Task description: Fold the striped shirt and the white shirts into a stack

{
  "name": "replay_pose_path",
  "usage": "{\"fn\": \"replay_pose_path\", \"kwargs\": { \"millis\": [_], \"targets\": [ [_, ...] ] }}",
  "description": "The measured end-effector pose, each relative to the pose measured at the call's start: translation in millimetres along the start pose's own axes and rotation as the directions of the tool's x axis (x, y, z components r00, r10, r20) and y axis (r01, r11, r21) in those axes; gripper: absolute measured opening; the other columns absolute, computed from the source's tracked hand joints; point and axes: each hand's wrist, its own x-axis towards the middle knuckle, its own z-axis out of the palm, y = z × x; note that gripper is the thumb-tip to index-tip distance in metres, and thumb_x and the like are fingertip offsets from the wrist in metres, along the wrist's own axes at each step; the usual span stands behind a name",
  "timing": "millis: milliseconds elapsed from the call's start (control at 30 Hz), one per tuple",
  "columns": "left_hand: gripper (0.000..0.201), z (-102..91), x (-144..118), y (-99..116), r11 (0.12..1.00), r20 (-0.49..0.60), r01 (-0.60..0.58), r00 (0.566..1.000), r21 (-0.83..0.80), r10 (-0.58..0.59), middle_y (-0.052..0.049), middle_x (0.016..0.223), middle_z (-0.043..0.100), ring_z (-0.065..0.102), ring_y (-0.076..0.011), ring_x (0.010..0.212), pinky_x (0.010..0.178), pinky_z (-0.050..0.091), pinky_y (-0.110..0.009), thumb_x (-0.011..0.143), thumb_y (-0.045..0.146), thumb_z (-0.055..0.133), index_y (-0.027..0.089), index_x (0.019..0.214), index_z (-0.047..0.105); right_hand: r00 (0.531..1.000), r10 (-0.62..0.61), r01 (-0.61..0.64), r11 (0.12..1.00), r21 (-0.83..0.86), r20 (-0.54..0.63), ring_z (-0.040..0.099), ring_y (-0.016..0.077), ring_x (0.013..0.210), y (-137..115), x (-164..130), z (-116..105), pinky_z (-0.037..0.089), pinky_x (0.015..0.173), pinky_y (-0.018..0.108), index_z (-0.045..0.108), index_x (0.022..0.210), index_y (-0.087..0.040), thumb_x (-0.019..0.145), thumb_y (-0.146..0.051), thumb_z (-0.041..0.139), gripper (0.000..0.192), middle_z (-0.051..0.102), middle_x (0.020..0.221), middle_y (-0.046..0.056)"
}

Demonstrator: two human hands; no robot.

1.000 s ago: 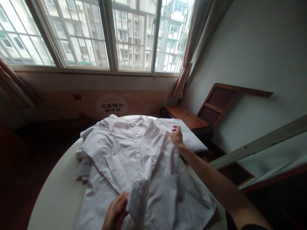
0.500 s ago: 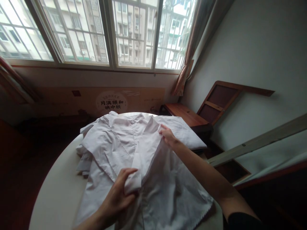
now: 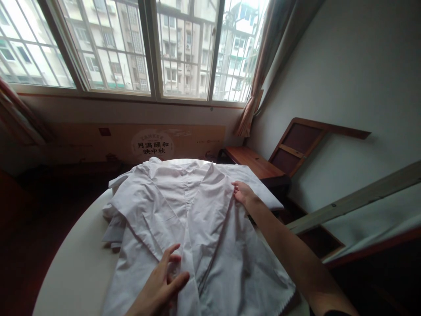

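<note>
**One L hand loose, one R hand pinching white shirt**

Far L: striped curtain, gathered, hanging by the window; window has bars, apt bldgs outside. Round white counter next, bare along its L side. Behind it, low against the wall, tan printed board w/ dark Chinese lettering in a pale circle.

Shirt lies spread over most of the counter, collar end twd window, wrinkled, bunched at its far L; front strip runs approx down the middle.

L hand: at near edge, just L of front strip, thumb & index apart, nothing gripped. Can't tell if fingertips touch the fabric.

R hand: farther off, reaching in from R, thumb & fingers closed on edge of shirt's R front panel.

Just beyond R hand: white cloth, lying flat at counter's far R edge. Past that, low wooden stand, reddish top, & wood frame w/ dark panels, tilted nr the R wall. Far R: pale rail running diagonally. Lower R too dark to make out.
</note>
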Motion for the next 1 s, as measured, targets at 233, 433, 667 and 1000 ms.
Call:
{"fn": "replay_pose_path", "kwargs": {
  "millis": [233, 433, 667, 1000],
  "targets": [
    [0.062, -15.3, 6.4, 50.0, 0.614, 0.216, -0.243, 0.969, 0.751, 0.12, -0.011, 0.085, 0.066, 0.063, -0.0303, 0.079, 0.073, 0.044, -0.038, 0.077, 0.069, 0.047, 0.025, 0.117, 0.062, 0.845, -0.528, 0.473, 0.66, -0.584, 0.089, 0.049, 0.0258, 0.119, -26.9, 40.4, 24.0, 0.041, 0.097, 0.033, 0.045, 0.128, -0.017, 0.072, -0.029, 0.065, 0.06, 0.049, 0.13, 0.014],
    [0.022, -18.7, 25.5, 46.8, 0.721, 0.242, -0.264, 0.961, 0.641, 0.137, -0.004, 0.077, 0.062, 0.056, -0.0206, 0.076, 0.072, 0.04, -0.03, 0.078, 0.024, 0.052, 0.02, 0.097, 0.062, 0.862, -0.332, 0.471, 0.251, -0.845, 0.382, 0.059, 0.0245, 0.108, -33.8, 62.9, 91.6, 0.044, 0.084, 0.028, 0.056, 0.121, -0.015, 0.083, -0.043, 0.057, 0.046, 0.062, 0.118, 0.013],
    [0.048, -36.5, 32.3, 8.8, 0.949, 0.356, 0.004, 0.927, -0.316, 0.115, 0.003, 0.075, 0.051, 0.045, -0.0092, 0.064, 0.057, 0.035, -0.019, 0.064, 0.015, 0.061, 0.019, 0.112, 0.054, 0.838, -0.457, 0.435, 0.229, -0.871, 0.298, 0.059, 0.027, 0.105, -43.8, 69.3, 118.6, 0.043, 0.084, 0.033, 0.061, 0.113, -0.017, 0.096, -0.033, 0.034, 0.035, 0.063, 0.112, 0.017],
    [0.055, -23.1, 15.0, 3.3, 0.542, -0.008, -0.241, 0.909, 0.805, 0.416, -0.01, 0.137, 0.047, 0.051, -0.0324, 0.117, 0.096, 0.04, -0.051, 0.088, 0.015, 0.039, 0.035, 0.14, 0.039, 0.642, -0.681, 0.548, 0.088, -0.832, 0.352, 0.032, 0.0305, 0.13, -32.0, 69.2, 92.2, 0.024, 0.106, 0.049, 0.05, 0.124, -0.017, 0.091, -0.022, 0.043, 0.034, 0.045, 0.133, 0.017]
  ]
}}
